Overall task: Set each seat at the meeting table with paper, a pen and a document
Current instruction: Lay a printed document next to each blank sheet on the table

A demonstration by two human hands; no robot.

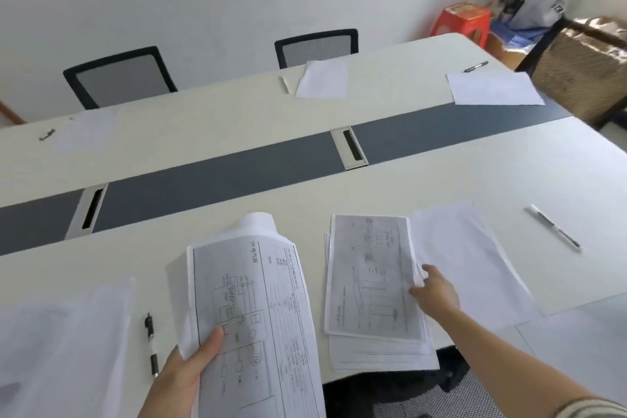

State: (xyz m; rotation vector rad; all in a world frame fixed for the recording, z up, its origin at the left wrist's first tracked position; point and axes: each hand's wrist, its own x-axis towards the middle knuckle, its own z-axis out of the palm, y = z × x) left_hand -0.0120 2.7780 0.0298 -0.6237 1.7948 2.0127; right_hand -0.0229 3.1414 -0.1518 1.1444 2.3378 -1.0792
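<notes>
4 pens [149, 326] [553, 227] [284, 84] [476, 66]; 5 blank paper lots [64, 332] [468, 258] [322, 80] [492, 89] [88, 134]; 2 doc stacks [258, 309] [369, 275]; 2 mesh chairs [120, 76] [317, 46]; 2 cable slots [351, 148] [92, 209].

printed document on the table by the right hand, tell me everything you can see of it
The printed document is a few white sheets, loosely stacked, lying flat on the pale table with its near end at the front edge. The top sheet bears a grey line diagram, too blurred to read. Its right edge meets the blank paper, where the right hand touches it; whether it pinches is unclear. The sheaf in the left hand is apart, to its left.
</notes>
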